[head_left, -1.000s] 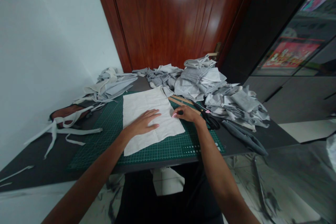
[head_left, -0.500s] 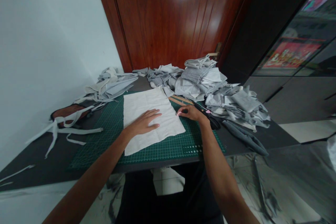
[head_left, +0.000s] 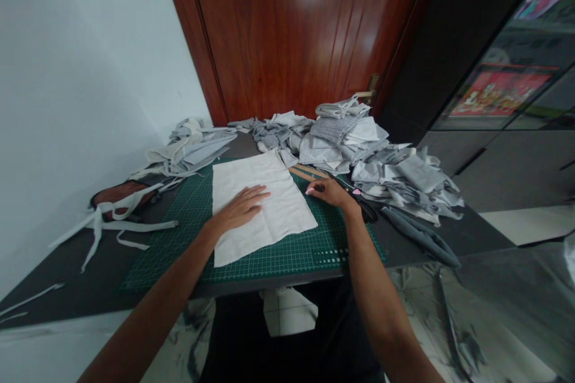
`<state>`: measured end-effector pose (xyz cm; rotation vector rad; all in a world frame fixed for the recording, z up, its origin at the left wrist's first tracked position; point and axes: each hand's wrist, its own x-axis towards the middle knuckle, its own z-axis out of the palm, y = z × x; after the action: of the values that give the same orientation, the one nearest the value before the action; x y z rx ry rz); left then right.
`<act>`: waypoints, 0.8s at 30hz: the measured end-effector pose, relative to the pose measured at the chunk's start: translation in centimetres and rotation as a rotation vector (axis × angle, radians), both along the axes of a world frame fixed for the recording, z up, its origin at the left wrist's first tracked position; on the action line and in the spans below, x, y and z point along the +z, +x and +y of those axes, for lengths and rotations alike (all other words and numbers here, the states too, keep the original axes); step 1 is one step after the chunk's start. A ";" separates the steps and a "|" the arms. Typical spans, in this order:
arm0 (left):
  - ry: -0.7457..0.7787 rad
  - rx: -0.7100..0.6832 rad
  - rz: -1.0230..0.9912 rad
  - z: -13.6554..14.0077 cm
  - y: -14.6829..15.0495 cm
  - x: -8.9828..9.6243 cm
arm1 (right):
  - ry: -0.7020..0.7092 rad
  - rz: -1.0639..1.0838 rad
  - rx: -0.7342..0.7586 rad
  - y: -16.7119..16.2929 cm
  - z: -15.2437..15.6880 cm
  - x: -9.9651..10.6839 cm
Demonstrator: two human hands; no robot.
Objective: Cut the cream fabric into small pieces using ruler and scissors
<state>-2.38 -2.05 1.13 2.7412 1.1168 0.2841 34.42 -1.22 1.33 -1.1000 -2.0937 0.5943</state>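
Clearly grid-printed mat beneath cloth

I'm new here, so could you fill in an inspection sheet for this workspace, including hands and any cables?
Surface: dark table with a green cutting mat on it.
Work things: white cloth spread on the mat; small pink piece beside its right edge.
Clutter: fabric piles along the back and right; pale strips at left.
Hands: left hand flat on the cloth; right hand pinching the pink piece.
Cables: none certain; a long dark thing on the floor is unclear.
Surroundings: wooden door, white wall, dark cabinet.
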 end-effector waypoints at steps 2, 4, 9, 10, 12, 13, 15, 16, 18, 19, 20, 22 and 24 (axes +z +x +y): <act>0.007 0.051 0.038 0.7 -1.0 -0.1 | 0.024 0.029 -0.032 -0.2 0.0 0.1; 0.014 0.099 0.067 1.1 -1.8 -0.2 | 0.040 0.052 -0.051 -0.4 -0.1 0.1; 0.059 0.126 0.123 1.0 -2.6 -0.1 | 0.067 0.083 -0.050 -1.1 -0.1 0.1; 0.070 0.130 0.136 0.8 -2.7 -0.2 | 0.073 0.087 -0.051 -1.2 -0.1 0.1; 0.096 0.150 0.157 0.3 -2.8 -0.4 | 0.087 0.097 -0.059 -1.3 0.0 0.2; 0.112 0.165 0.165 0.0 -2.9 -0.5 | 0.093 0.101 -0.064 -1.4 0.0 0.2; 0.153 0.210 0.173 -0.5 -3.3 -0.9 | 0.104 0.103 -0.068 -1.5 0.0 0.3; 0.172 0.242 0.177 -0.9 -3.4 -1.0 | 0.109 0.101 -0.068 -1.6 0.1 0.3; 0.191 0.324 0.195 -1.6 -3.7 -1.1 | 0.118 0.098 -0.069 -1.6 0.1 0.2; 0.190 0.373 0.209 -1.9 -3.7 -1.0 | 0.121 0.098 -0.071 -1.6 0.2 0.2; 0.182 0.426 0.224 -2.3 -3.6 -0.9 | 0.123 0.098 -0.074 -1.7 0.2 0.1; 0.152 0.533 0.248 -2.9 -3.3 -0.6 | 0.125 0.100 -0.083 -1.7 0.3 0.0; 0.112 0.652 0.256 -3.3 -2.6 -0.1 | 0.128 0.102 -0.096 -1.7 0.4 -0.2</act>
<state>-5.00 -5.33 0.99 2.4609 2.1064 0.0691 32.74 -0.83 1.17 -1.0687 -1.9510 0.4544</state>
